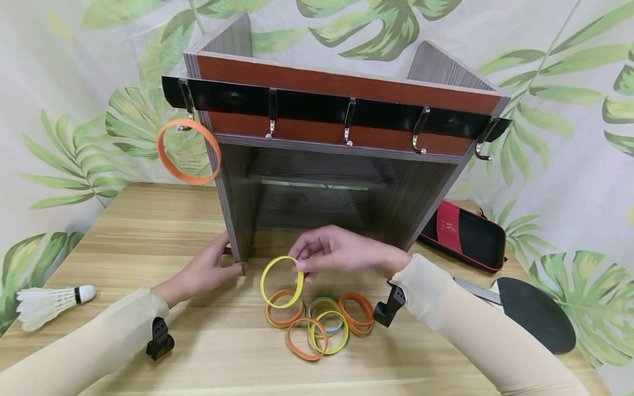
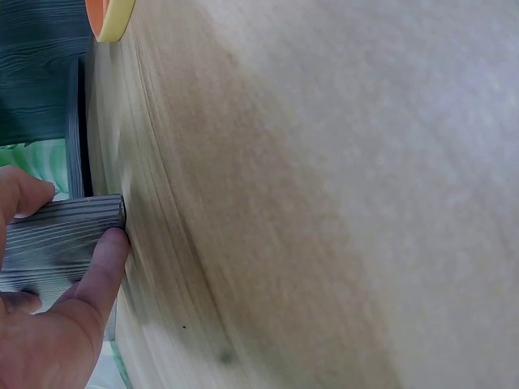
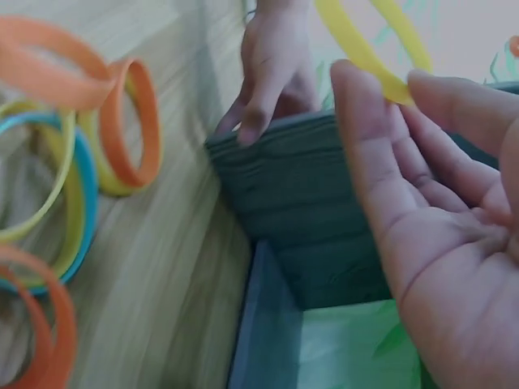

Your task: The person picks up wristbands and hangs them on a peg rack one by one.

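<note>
Between thumb and fingertips, my right hand [image 1: 342,252] pinches a yellow silicone wristband [image 1: 264,275], held above the table in front of the shelf opening. My left hand [image 1: 208,272] grips the lower front edge of the grey wooden shelf's left side panel [image 2: 65,235], its thumb on the front edge. An orange wristband [image 1: 165,159] hangs from the leftmost hook [image 1: 188,102] of the black hook rail [image 1: 307,104]. Several orange, yellow and blue wristbands [image 1: 306,357] lie in a loose, partly overlapping group on the table below my right hand.
A shuttlecock [image 1: 49,302] lies at the table's left. To the right are a black and red zip case [image 1: 475,242] and a black paddle [image 1: 535,313], partly behind my right forearm. Four further hooks on the rail hold nothing. A leaf-patterned cloth [image 1: 74,82] hangs behind.
</note>
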Demonstrator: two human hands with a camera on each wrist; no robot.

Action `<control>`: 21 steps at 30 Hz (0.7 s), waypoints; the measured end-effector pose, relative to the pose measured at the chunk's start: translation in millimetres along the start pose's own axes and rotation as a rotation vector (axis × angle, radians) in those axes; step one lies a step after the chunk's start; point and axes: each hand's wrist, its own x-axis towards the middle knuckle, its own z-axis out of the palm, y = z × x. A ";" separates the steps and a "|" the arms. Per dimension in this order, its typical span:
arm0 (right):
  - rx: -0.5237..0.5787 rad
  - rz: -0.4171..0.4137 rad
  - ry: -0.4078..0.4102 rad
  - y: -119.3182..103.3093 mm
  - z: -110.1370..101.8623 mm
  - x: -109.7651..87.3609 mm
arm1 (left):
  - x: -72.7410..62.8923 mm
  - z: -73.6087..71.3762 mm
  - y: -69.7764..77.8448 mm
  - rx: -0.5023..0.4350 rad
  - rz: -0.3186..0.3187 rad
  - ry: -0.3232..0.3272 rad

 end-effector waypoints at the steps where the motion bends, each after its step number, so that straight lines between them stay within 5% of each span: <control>1: 0.016 -0.017 0.016 -2.7 1.2 0.3 | 0.1 0.3 -0.1 -0.002 0.000 -0.002; 9: 0.197 -0.151 0.156 -31.7 13.0 -1.8 | 0.2 1.7 -4.0 -0.021 0.007 0.000; 21: 0.299 -0.397 0.440 -70.7 22.0 -12.7 | 2.5 0.0 -1.7 -0.025 -0.007 -0.018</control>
